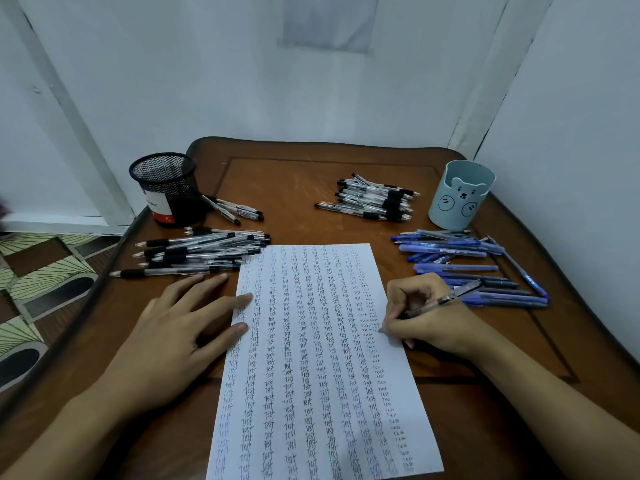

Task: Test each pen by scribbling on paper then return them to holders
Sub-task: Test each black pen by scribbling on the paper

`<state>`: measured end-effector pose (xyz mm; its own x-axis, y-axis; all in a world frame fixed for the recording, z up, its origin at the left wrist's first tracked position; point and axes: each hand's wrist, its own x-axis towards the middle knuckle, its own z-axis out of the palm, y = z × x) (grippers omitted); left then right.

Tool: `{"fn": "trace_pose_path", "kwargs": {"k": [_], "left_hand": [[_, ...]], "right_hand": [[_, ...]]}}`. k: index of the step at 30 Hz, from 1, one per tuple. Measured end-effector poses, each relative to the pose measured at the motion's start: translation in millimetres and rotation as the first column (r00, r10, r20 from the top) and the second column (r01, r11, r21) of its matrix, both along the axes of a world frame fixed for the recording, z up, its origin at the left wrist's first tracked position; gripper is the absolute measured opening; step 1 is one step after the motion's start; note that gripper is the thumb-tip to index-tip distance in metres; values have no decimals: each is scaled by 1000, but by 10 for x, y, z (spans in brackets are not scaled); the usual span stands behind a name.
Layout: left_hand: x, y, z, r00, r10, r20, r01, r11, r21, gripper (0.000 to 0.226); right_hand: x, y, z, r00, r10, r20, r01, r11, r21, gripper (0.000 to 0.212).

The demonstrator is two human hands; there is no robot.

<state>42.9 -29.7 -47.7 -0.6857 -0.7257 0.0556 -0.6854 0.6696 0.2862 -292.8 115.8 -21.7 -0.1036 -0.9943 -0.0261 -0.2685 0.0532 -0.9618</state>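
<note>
Your right hand (426, 320) pinches one pen (440, 301) between the thumb and the curled fingers. The pen has a see-through body and a dark grip near the tip. Its tip touches the paper (322, 358) close to the right edge, and its back end points up and away to the right, over the blue pens.

The paper is a white sheet that lies in the middle of the brown table (294, 174), right in front of you. It is full of the little word "test", written again and again in long rows from top to bottom. The row by the right edge is smaller and thinner than the rest.

Your left hand (180, 341) lies flat with the fingers spread. Two fingertips rest on the left edge of the paper.

A pile of black pens (201, 249) lies just left of the paper's top corner. A few more pens (235, 209) lie beside the black mesh holder (166, 188), which stands at the far left. Another heap of black-grip pens (374, 199) lies at the far side of the table. The blue pens (467, 268) lie in a bunch to the right of the paper. The light blue holder (460, 195) with a bear face stands at the far right.
</note>
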Motion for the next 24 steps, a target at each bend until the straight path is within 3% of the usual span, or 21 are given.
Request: {"fn": "trace_pose_path", "kwargs": {"k": [7, 24], "left_hand": [[-3, 10, 5, 1000, 0, -5, 0, 1000, 2, 60], [-4, 21, 19, 1000, 0, 10, 0, 1000, 1, 62]], "right_hand": [[28, 9, -37, 997, -36, -63, 34, 999, -30, 43], [11, -14, -91, 999, -35, -25, 34, 999, -27, 37]]}}
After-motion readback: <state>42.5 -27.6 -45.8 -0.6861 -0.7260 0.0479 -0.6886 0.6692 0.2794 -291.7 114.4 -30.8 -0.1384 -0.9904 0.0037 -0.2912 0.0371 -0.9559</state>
